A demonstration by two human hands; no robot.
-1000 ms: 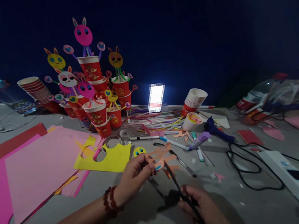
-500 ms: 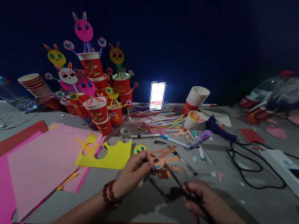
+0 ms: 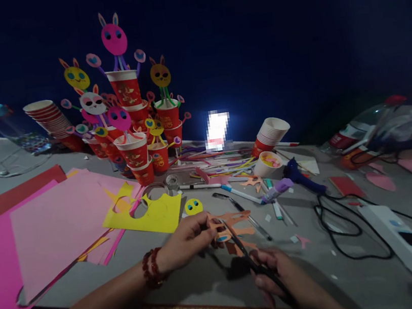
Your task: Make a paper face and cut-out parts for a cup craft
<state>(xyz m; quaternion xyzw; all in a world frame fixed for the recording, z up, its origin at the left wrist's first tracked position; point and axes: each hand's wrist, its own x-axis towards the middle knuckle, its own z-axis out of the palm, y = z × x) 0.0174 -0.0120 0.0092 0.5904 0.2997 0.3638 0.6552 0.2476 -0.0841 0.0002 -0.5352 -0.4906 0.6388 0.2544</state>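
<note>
My left hand [image 3: 192, 238] pinches a jagged scrap of orange paper [image 3: 240, 217] between thumb and fingers above the table. A blue mark shows on the paper close to my fingertips. My right hand [image 3: 274, 275] is closed around dark-handled scissors [image 3: 249, 256]. Their blades reach up and left into the orange paper, beside my left fingertips; whether they are parted is hard to make out. Just beyond my left hand lies a yellow paper circle [image 3: 194, 206] with blue eyes drawn on it.
Pink paper sheets [image 3: 57, 216] and a cut yellow sheet [image 3: 157, 215] lie left. Red cups with paper animal figures [image 3: 133, 154] stand behind. At right are a purple glue stick [image 3: 278, 190], blue glue gun [image 3: 301, 177], black cable [image 3: 354, 256] and plastic bottle [image 3: 363, 124].
The orange paper has shifted slightly right and turned in my left hand. The scissor blades now sit further left within it. More of the yellow circle shows.
</note>
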